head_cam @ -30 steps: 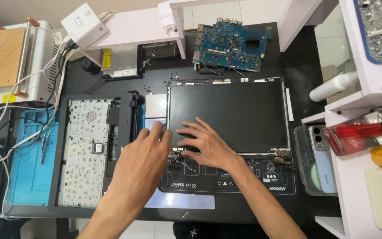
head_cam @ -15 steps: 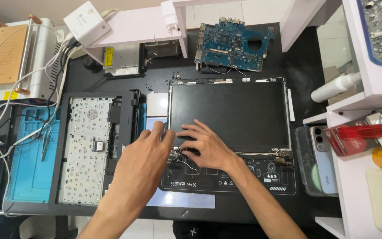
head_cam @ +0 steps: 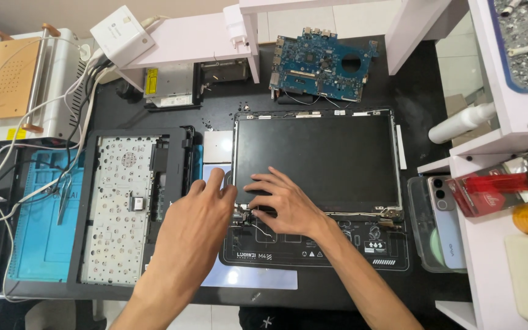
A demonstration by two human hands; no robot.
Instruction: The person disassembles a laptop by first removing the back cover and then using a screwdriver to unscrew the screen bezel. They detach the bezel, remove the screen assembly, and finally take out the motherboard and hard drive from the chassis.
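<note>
We reach both bare forearms up from the lower edge of the view, and they converge toward the middle. Our left hand point(head_cam: 198, 215) lies palm down, fingers extended and held loosely together, pointing up and slightly right. Our right hand point(head_cam: 283, 205) lies palm down just beside it, fingers spread and pointing left, their tips near the left hand's fingertips. Neither hand grasps anything.

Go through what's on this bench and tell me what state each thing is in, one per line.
Laptop screen panel: dark, lying flat, bezel off.
Keyboard frame: removed, underside up.
Blue circuit board: bare, taken out.
Phone: face down.
Left hand: open, at the panel's lower left corner.
Right hand: fingers spread on the panel.
</note>
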